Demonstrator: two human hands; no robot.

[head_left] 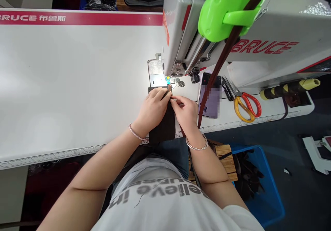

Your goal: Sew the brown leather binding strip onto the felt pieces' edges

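A dark brown fabric piece (163,129) lies on the white table, running from the table's front edge up to the needle area of the grey sewing machine (271,34). My left hand (152,108) rests on the fabric with its fingers curled and pressed down just before the presser foot (168,81). My right hand (184,112) sits beside it, fingertips pinched on the fabric's edge next to a brown strap (219,65). The strap runs down from a green guide (224,11) on the machine and passes my right wrist.
Scissors with red and yellow handles (245,105) lie right of the needle, beside a dark phone (210,96). A wrapped yellow and black tool (289,89) sits further right. The white table (64,86) stretches left. A blue bin (261,186) of dark pieces stands on the floor.
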